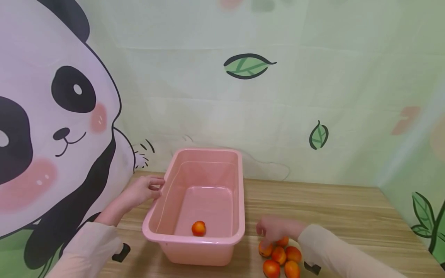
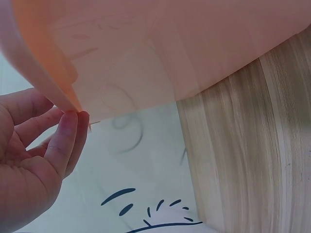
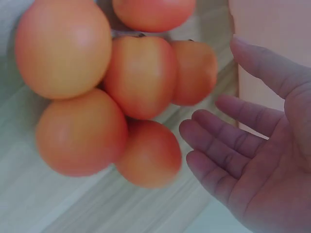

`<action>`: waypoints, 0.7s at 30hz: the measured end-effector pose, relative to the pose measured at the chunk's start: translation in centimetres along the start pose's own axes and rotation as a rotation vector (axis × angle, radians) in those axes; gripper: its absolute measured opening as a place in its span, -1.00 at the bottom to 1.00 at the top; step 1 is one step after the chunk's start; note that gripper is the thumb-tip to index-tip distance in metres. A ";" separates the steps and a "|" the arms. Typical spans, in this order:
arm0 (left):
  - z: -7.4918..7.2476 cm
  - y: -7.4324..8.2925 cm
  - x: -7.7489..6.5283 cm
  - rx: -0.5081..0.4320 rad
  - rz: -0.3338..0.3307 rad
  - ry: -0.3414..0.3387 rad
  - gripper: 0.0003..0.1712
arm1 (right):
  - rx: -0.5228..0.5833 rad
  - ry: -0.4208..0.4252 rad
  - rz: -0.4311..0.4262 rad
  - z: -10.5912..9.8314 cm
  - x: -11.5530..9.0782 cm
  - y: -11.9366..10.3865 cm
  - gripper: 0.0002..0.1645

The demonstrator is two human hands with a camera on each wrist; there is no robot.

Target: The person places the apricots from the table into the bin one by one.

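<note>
At 5 o'clock on the worktop (image 1: 323, 208), six orange-red fruits (image 1: 279, 255) sit bunched together. Right hand (image 1: 276, 227) is the nearer one: it hangs at the bunch's 12 o'clock edge, so the fruit lies at 6 o'clock from it. Its fingers are apart, thumb spread wide, nothing held; can't tell if they touch the closest fruit. Fruits look roundish, no clear long axis. Pink basin (image 1: 198, 253) lies between 9 and 10 o'clock from that hand, long axis running 12 to 6. Left hand (image 1: 142, 189) pinches its 10 o'clock edge. One single fruit (image 1: 199, 228) sits inside, near the 6 o'clock end.
</note>
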State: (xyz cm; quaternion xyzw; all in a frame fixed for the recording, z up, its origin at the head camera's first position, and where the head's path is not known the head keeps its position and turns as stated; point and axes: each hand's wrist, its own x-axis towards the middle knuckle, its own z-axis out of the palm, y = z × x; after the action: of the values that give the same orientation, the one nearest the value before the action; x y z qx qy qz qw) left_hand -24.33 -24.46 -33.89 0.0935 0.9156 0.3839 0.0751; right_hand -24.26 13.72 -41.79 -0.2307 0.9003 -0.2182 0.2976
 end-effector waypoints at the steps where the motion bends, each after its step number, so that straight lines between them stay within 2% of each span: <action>1: 0.0 0.0 0.0 -0.001 -0.001 0.001 -0.51 | 0.001 0.000 -0.001 0.2 0.0 0.0 -0.72; 5: 0.0 0.0 0.0 -0.001 -0.006 0.001 -0.51 | -0.006 0.009 -0.012 0.8 0.1 0.3 -0.76; 15: 0.0 -0.2 0.1 0.013 0.019 0.011 -0.52 | -0.115 0.032 -0.001 1.8 0.4 0.6 -0.78; 21: 0.0 -0.2 0.1 0.015 0.019 0.004 -0.52 | -0.104 -0.003 0.000 1.8 0.3 0.4 -0.83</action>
State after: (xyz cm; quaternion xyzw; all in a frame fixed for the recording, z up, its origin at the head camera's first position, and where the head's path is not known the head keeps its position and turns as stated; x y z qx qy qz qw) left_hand -24.41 -24.58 -34.02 0.1018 0.9177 0.3777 0.0692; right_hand -23.48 13.43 -43.46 -0.2463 0.9101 -0.1707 0.2863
